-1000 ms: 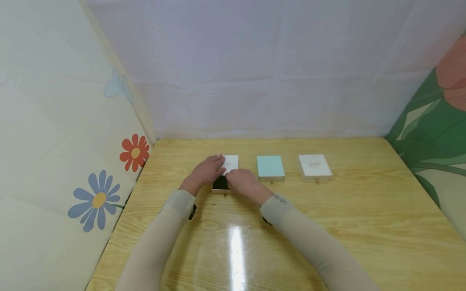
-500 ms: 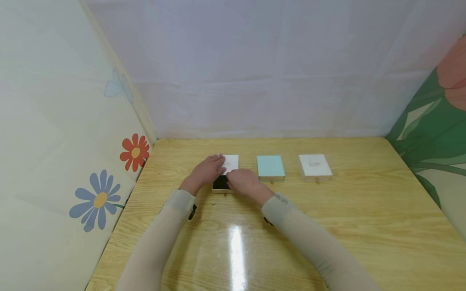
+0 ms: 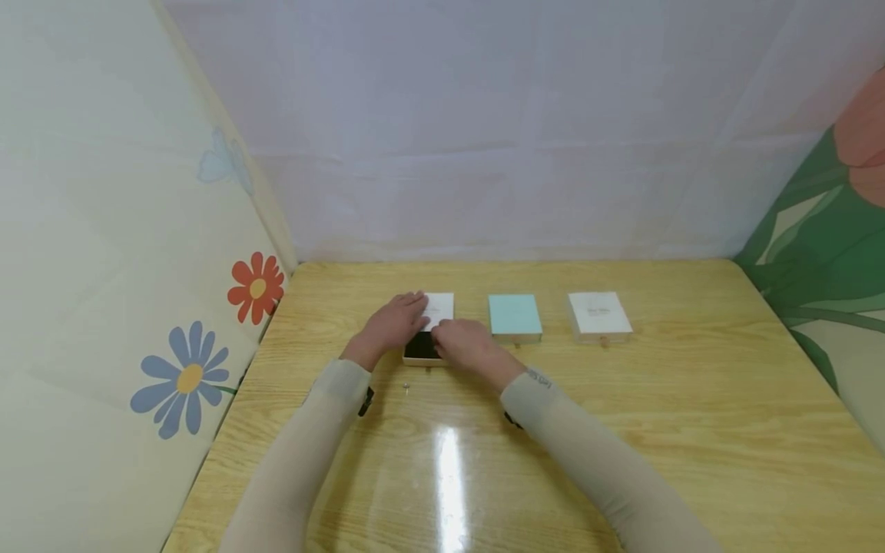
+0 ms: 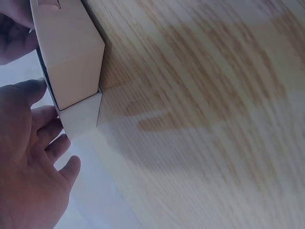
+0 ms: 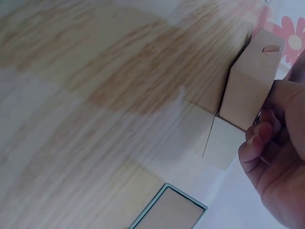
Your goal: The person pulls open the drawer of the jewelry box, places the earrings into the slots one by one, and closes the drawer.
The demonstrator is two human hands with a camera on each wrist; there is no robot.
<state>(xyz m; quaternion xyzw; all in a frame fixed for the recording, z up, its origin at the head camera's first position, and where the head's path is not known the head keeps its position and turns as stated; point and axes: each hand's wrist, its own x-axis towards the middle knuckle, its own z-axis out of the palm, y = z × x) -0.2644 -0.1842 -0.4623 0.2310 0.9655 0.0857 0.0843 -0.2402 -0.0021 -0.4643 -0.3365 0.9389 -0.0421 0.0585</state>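
A white drawer box [image 3: 440,306] stands on the table, its drawer [image 3: 419,345] pulled out toward me and showing a black lining. My left hand [image 3: 394,323] rests on the left part of the white cover, fingers spread over its top. In the left wrist view its fingertips touch the cover's edge near the pink drawer side [image 4: 74,81]. With fingers curled, my right hand [image 3: 470,346] is over the drawer's right half, fingertips at the black lining. Whether it pinches something small is hidden. A tiny shiny piece with a thin pin [image 3: 406,387] lies in front of the drawer.
To the right stand a mint-green box [image 3: 515,315] and another white box [image 3: 598,313], both with their drawers in. The wooden table [image 3: 691,430] ends at a white cloth backdrop [image 3: 484,153], with flower-printed cloth on both sides.
The right hand has shifted very slightly to the right over the drawer. The left hand and the boxes hold their places; the view has tilted a little.
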